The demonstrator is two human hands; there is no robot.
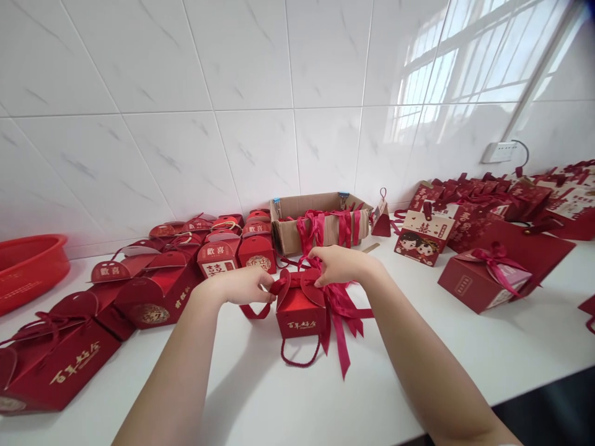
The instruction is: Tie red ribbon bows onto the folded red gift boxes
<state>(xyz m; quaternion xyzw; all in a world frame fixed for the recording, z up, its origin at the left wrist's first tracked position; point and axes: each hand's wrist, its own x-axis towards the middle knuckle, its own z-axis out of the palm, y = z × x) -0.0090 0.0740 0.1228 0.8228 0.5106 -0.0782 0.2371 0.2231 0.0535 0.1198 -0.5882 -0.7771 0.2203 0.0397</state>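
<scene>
A small red gift box [301, 314] with gold characters stands upright on the white table, its rounded flaps folded together at the top. My left hand [251, 285] pinches a dark red ribbon [255, 311] at the box's left side. At the top right flap, my right hand [337, 265] has its fingers pressed together on ribbon beside the box. Several loose crimson ribbons [341, 316] spread to the right of the box. A twisted cord handle [300, 363] lies on the table in front of it.
Red gift boxes [158, 291] crowd the left, near a red plastic basin [32, 266]. Behind stands a cardboard box [286, 238] with ribbons over its edge. More boxes and bags [423, 238] fill the right, before a tiled wall [251, 148].
</scene>
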